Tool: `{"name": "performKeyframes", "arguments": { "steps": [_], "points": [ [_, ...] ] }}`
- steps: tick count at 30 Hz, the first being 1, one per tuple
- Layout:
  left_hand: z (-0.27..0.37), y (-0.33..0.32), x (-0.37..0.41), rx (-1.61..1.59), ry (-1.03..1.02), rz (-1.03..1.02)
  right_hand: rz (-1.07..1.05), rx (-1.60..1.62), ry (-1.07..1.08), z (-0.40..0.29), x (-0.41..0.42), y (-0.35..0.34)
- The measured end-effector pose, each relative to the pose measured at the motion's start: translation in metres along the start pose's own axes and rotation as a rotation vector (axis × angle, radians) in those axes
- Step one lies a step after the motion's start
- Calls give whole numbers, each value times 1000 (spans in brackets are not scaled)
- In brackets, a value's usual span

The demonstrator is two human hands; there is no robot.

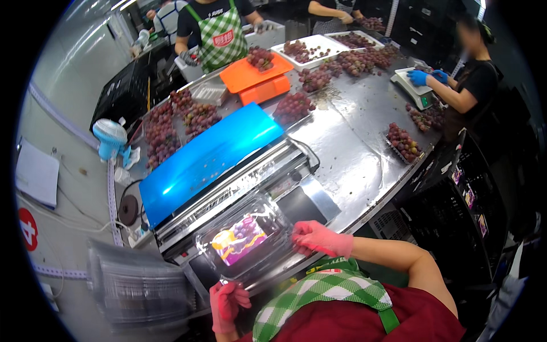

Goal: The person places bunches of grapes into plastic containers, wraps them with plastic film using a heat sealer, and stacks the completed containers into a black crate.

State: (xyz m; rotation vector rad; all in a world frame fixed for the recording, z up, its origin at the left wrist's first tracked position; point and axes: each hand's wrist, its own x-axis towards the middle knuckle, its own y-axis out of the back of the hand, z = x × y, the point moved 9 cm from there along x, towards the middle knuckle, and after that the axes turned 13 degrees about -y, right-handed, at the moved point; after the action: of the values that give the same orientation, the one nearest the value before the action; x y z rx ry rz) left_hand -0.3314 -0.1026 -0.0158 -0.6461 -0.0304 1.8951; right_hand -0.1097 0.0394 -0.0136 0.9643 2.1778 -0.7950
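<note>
A clear plastic clamshell tray (273,226) with a colourful grape-print label (239,239) lies tilted across the front of a wrapping machine (222,192). My right hand (322,239), in a pink glove, pinches the tray's right edge. At the near left corner, the gloved fingers of my left hand (228,301) close on the rim. Behind the tray rises the machine's glossy blue cover (209,162). No grapes can be made out inside the tray.
A stack of clear trays (136,286) stands at my left, near a small blue fan (111,132). Grapes (295,107) and an orange scale (263,87) sit beyond the machine. A co-worker's blue-gloved hands (419,78) rest at a white scale (412,85). Black crates (453,205) line the right.
</note>
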Motion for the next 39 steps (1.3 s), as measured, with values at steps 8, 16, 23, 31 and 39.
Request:
{"name": "performKeyframes", "arguments": {
  "steps": [8, 16, 23, 31, 39],
  "points": [
    [40, -98, -34, 307, -163, 39, -213, 171, 255, 19, -22, 55],
    [28, -364, -24, 323, -319, -682, 298, 414, 796, 18, -264, 249],
    [-50, -605, -133, 333, -793, -1746, 226, 844, 1366, 82, -416, 332],
    [-139, -736, -273, 353, -1099, -1993, -241, 1040, 1516, 189, -532, 401],
    [-217, -741, -341, 375, -1080, -2159, 159, 1272, 1586, 271, -569, 440]
  ]
}}
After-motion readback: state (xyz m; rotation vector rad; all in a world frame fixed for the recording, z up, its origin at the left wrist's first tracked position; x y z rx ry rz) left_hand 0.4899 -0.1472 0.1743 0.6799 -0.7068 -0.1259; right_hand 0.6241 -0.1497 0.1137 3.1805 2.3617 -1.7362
